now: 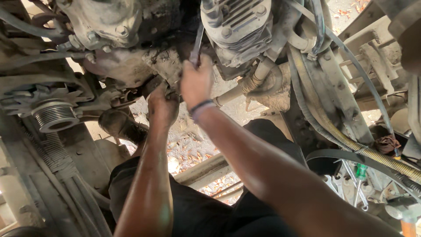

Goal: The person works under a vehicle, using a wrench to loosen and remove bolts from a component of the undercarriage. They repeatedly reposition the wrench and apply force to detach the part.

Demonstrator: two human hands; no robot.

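Note:
Both my arms reach up into a grimy engine. My right hand (196, 81), with a dark band at the wrist, is closed on the handle of a metal wrench (197, 44) that points up into a dark gap beside a finned grey housing (237, 26). My left hand (162, 105) presses against a dirty engine part (169, 68) just below and left of the wrench. Whether that hand grips anything is hidden by the fingers.
A ribbed pulley (55, 116) with a belt sits at the left. A corrugated yellow-green hose (333, 131) and dark cables run down the right side. Several wrenches and a green-handled screwdriver (360, 171) lie at lower right. Leaf-strewn ground (188, 147) shows below.

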